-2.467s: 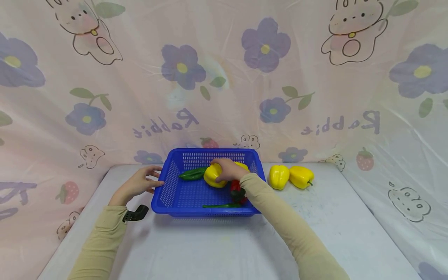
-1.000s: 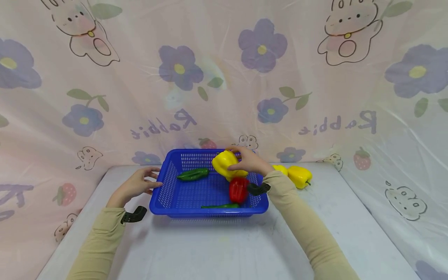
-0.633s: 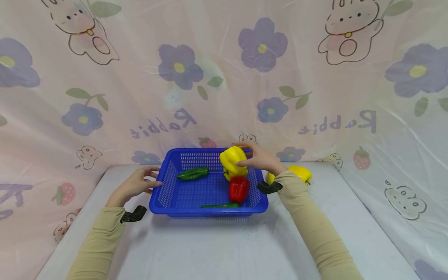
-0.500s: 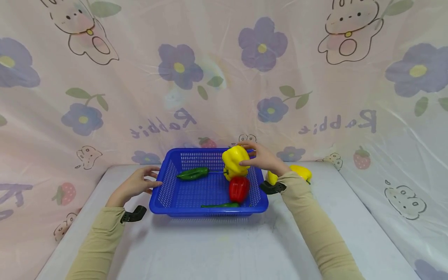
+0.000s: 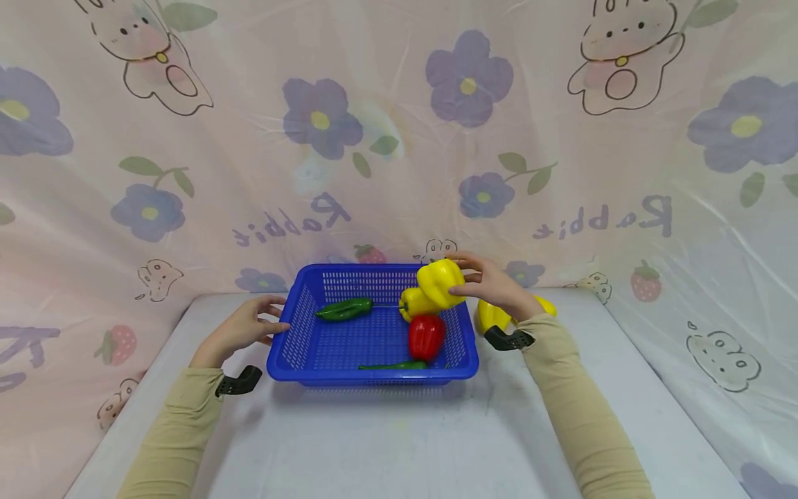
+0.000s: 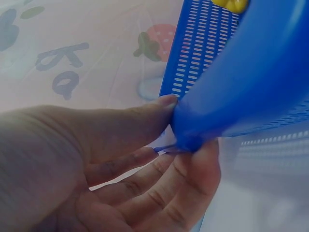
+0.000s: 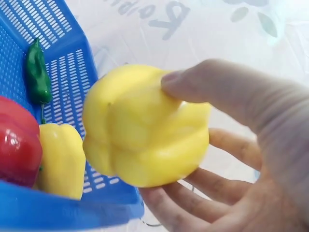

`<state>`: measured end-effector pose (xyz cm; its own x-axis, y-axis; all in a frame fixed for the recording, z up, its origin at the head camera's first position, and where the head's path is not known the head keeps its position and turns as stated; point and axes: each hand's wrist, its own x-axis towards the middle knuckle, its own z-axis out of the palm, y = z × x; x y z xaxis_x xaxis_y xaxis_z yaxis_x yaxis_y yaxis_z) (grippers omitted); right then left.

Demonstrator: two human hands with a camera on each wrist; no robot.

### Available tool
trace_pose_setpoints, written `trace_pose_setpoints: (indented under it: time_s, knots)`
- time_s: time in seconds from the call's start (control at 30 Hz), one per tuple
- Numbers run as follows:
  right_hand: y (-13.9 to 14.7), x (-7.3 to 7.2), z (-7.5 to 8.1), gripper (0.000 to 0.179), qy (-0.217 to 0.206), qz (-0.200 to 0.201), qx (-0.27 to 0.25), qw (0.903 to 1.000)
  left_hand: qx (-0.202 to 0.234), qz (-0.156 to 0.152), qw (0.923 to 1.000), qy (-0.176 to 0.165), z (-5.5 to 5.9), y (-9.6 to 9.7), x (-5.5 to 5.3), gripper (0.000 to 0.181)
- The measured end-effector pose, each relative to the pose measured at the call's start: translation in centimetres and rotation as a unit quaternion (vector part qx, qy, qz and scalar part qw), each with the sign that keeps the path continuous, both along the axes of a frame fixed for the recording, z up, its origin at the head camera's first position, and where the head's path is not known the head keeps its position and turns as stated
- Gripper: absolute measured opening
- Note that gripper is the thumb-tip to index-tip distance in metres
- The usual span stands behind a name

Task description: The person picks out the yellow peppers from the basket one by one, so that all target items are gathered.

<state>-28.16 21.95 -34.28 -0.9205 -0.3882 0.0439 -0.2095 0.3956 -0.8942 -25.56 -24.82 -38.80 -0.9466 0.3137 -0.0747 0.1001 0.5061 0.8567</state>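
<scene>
My right hand grips a yellow bell pepper above the right rim of the blue basket. In the right wrist view the thumb lies on top of this pepper and the fingers curl beneath it. My left hand holds the basket's left rim; the left wrist view shows thumb and fingers pinching the rim. Inside the basket lie a dark green pepper, a second yellow bell pepper, a red bell pepper and a thin green chili.
Right of the basket, two more yellow bell peppers rest on the white table; one pepper shows beside the right wrist, the other is mostly hidden by the arm. A printed curtain hangs behind.
My right hand has lifted the yellow bell pepper from the middle of the basket and carried it right, over the rim. The left hand stays on the left rim.
</scene>
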Motion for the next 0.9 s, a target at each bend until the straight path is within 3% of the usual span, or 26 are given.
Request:
trace_pose_setpoints:
  time_s: [0.4, 0.67, 0.9]
  knots:
    - [4.1, 0.8, -0.7, 0.073, -0.02, -0.033, -0.018, 0.9991, 0.006, -0.005, 1.0, -0.001, 0.1, 0.2, 0.2, 0.059]
    - [6.2, 1.7, -1.4, 0.075, -0.03, -0.072, 0.004, 0.997, 0.014, -0.013, 0.9998, -0.005, 0.0, 0.2, 0.3, 0.06]
    - [7.9, 2.5, -2.6, 0.075, -0.031, -0.073, 0.015, 0.9967, 0.017, -0.009, 0.9998, -0.008, 0.1, 0.2, 0.2, 0.06]
